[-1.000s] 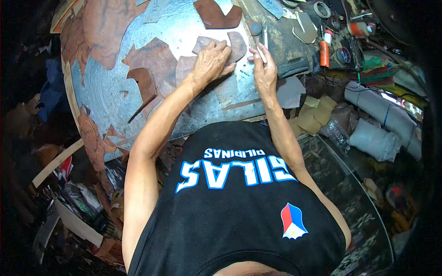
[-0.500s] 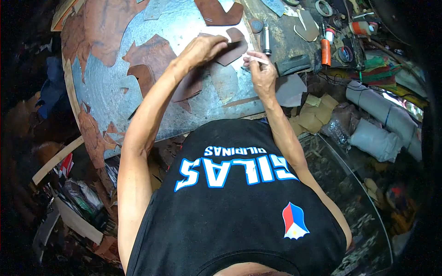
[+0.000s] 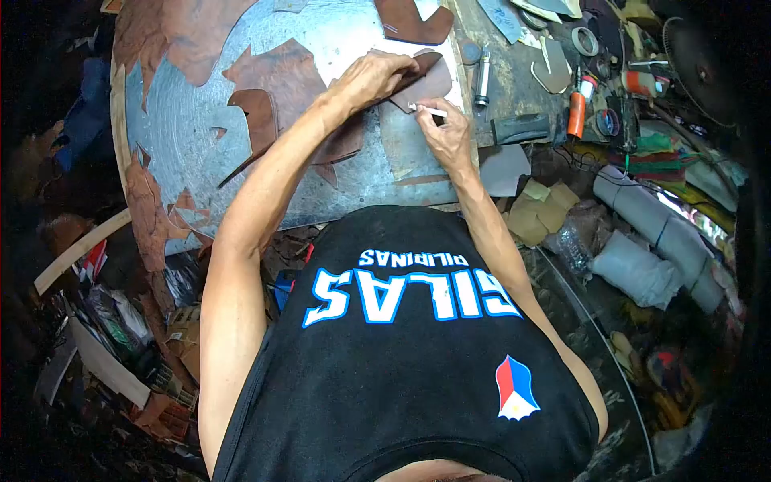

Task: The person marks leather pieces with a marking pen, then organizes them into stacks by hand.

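Observation:
My left hand (image 3: pixel 379 80) is closed over the edge of a brown leather piece (image 3: pixel 434 83), fingers curled at its folded-up darker side. The piece lies on the metal-topped table near its right side. Close by, my right hand (image 3: pixel 447 135) pinches a slim white pen (image 3: pixel 434 111), whose tip points left at the lower edge of the leather piece. Below it lies a greyish flat piece (image 3: pixel 408 145). A notched brown leather piece (image 3: pixel 414 22) rests above my hands.
Leather hides and cut pieces (image 3: pixel 277 79) spread over the metal sheet (image 3: pixel 173 136) at left. To the right stand a metal cylindrical tool (image 3: pixel 483 79), a dark block (image 3: pixel 520 128), an orange bottle (image 3: pixel 577 112) and a roll of tape (image 3: pixel 585 41). Wrapped rolls (image 3: pixel 654 215) lie below.
My right hand has turned the pen so its tip points left at the leather piece. The left hand has shifted right with the piece, and the whole view has moved slightly.

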`<state>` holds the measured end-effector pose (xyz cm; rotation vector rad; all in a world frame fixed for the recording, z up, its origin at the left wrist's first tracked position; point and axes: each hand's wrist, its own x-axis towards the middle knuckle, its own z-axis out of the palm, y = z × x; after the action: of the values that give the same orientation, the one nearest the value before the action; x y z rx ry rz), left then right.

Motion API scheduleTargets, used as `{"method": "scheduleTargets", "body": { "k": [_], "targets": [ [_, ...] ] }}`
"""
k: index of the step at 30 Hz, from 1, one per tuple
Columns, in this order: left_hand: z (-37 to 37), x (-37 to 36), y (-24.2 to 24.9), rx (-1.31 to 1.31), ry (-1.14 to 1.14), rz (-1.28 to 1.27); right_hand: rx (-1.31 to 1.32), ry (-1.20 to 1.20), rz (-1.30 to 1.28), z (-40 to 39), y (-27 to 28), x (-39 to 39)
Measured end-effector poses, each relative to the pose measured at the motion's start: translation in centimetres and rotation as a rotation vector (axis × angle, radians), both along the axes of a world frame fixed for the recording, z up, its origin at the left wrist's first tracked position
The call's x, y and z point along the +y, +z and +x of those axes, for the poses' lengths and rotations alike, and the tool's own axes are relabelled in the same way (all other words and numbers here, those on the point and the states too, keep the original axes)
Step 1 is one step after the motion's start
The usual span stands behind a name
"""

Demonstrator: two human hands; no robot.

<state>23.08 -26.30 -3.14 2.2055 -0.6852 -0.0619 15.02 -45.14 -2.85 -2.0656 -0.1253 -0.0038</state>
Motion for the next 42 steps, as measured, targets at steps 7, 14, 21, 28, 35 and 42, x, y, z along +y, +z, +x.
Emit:
{"method": "scheduleTargets", "body": {
  "k": [7,14,21,28,35,42],
  "targets": [
    [-1.1,-0.5,1.7,0.062,0.026,0.077,-0.107,-0.031,-0.046,0.3,0.1,0.0],
    [-3.0,-1.7,1.4,-0.126,-0.039,0.185,0.179,-0.118,0.413,-0.2,1.3,-2.7],
    [-2.6,-1.8,1.1,-0.157,-0.018,0.193,0.145,-0.168,0.432,-1.0,0.4,-3.4],
    [-1.0,-0.1,1.6,0.117,0.014,0.018,-0.146,-0.01,-0.024,0.0,0.9,-0.3],
    [-0.9,0.2,1.2,0.124,0.056,-0.032,-0.156,0.043,-0.13,0.2,0.1,-0.2],
    [-1.2,-0.5,1.4,0.078,0.028,0.029,-0.113,0.001,-0.079,0.2,-0.2,-0.4]
  ]
}}
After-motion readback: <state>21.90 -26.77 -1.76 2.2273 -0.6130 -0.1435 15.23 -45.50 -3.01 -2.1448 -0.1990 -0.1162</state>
